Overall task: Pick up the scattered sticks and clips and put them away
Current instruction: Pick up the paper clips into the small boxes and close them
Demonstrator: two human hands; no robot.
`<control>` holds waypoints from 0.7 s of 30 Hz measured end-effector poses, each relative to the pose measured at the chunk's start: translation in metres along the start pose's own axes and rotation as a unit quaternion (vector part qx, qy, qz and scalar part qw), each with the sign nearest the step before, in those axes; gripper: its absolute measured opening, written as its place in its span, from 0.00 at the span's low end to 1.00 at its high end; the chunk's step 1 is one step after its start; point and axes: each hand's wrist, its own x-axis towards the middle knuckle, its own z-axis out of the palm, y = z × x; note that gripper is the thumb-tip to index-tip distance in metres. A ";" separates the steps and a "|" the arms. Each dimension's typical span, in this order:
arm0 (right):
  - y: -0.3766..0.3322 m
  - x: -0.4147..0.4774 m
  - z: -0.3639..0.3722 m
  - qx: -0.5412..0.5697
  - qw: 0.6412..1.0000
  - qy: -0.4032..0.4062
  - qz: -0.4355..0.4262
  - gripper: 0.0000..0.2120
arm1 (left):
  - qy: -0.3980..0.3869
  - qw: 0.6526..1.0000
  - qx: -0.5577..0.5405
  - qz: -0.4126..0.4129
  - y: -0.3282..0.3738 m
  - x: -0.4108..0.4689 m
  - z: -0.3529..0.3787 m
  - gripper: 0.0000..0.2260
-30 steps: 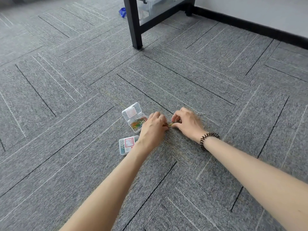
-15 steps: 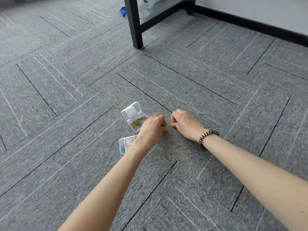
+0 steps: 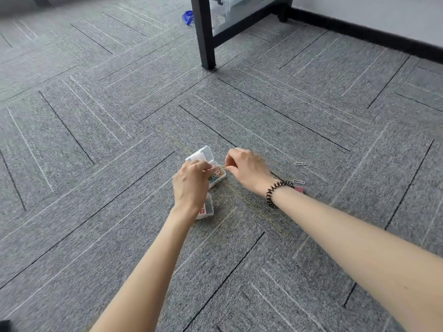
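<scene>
A small clear plastic box (image 3: pixel 219 177) with its lid (image 3: pixel 201 155) open lies on the grey carpet and holds coloured paper clips. My left hand (image 3: pixel 190 183) and my right hand (image 3: pixel 248 167) meet right over it, both pinching a small bunch of clips (image 3: pixel 217 168) above the box. A second clear box (image 3: pixel 207 209) with a red label lies closed just under my left wrist. Two silver clips lie loose on the carpet to the right, one (image 3: pixel 300 163) farther off and one (image 3: pixel 299 181) by my right wrist. A small pink object (image 3: pixel 299 189) lies beside that wrist.
A black table leg (image 3: pixel 206 34) and crossbar stand at the back centre, with a clear storage bin (image 3: pixel 230 6) behind. A blue item (image 3: pixel 187 16) lies on the floor at the far left of the leg. A black skirting board (image 3: pixel 374 37) runs along the wall at right.
Both hands have moved left from the carpet to above the open box, carrying the bunch of clips. The two silver clips and the pink object by the right wrist have come into view.
</scene>
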 end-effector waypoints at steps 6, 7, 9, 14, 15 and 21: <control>0.000 -0.002 0.004 -0.007 0.999 -0.022 -0.030 0.05 | 0.021 0.999 0.003 0.029 0.003 -0.014 0.002 0.06; 0.006 -0.005 0.002 -0.013 0.999 -0.024 -0.030 0.05 | 0.017 0.999 -0.005 0.039 0.005 -0.015 0.002 0.07; 0.020 -0.014 -0.003 -0.034 0.999 -0.023 -0.020 0.05 | 0.003 0.998 -0.011 0.061 0.009 -0.017 0.005 0.07; 0.059 -0.040 -0.021 -0.087 0.995 -0.021 0.042 0.08 | -0.027 0.995 -0.016 0.092 0.023 -0.019 0.014 0.07; 0.064 -0.044 -0.024 -0.087 0.994 -0.023 0.059 0.09 | -0.029 0.995 -0.019 0.094 0.025 -0.019 0.015 0.07; 0.076 -0.054 -0.029 -0.017 0.991 -0.034 0.129 0.08 | -0.077 0.988 -0.028 0.130 0.050 -0.019 0.026 0.11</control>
